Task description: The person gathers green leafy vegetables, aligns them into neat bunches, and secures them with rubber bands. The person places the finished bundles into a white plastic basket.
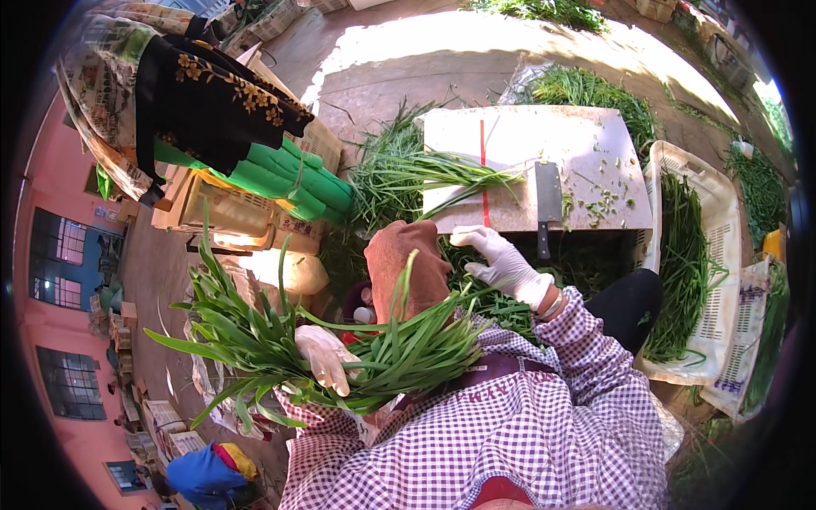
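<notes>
My left hand, in a thin white glove, is closed around a bundle of long green leaf vegetables, likely garlic chives. The leaf tips fan out to the left and the paler stem ends lie towards my lap. My right hand, gloved too, is held near the front edge of a white board. Its fingers are bent and apart, with nothing seen between them. On the board lie a cleaver, its black handle over the front edge, a loose bunch of greens and cut stem bits.
A white plastic crate of greens stands at the right. Behind and left of the board are heaps of greens. At the upper left, a person in a black flowered garment is beside green wrapped bundles. A brown cloth covers my knee.
</notes>
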Demonstrator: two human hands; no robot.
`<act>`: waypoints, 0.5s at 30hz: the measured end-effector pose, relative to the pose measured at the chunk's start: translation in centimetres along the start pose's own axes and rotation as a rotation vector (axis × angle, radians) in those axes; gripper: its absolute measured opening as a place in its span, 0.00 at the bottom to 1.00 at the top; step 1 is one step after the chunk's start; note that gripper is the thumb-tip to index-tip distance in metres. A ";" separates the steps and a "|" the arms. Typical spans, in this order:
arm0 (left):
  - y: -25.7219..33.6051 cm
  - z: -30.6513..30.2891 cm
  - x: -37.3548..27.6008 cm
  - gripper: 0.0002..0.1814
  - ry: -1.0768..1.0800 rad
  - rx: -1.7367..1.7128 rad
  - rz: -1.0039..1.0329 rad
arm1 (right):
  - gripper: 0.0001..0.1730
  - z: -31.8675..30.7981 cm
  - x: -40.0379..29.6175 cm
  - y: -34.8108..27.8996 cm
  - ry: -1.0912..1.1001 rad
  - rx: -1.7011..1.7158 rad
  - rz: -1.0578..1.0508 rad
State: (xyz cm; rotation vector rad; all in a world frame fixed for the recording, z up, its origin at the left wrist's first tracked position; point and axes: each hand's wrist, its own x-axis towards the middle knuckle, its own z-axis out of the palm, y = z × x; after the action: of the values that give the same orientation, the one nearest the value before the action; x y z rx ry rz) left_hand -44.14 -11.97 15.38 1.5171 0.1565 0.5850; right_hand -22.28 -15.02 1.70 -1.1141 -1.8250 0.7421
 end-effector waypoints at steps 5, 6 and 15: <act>2.3 -0.8 -4.8 0.19 -0.374 -0.047 0.074 | 0.31 0.9 2.0 -1.9 -0.126 0.128 -0.239; 2.7 -1.1 -6.2 0.19 -0.457 -0.071 0.087 | 0.28 1.0 2.1 -2.0 -0.122 0.187 -0.197; 2.9 -2.5 -11.5 0.18 -0.779 -0.189 0.148 | 0.20 6.8 -4.3 1.4 -0.281 0.210 -0.088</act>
State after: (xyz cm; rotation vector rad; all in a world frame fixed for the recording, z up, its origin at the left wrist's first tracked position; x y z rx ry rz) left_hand -55.80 -15.08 15.01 1.4766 -0.5973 0.0862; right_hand -26.74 -18.64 -4.10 -0.8204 -1.9597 1.0533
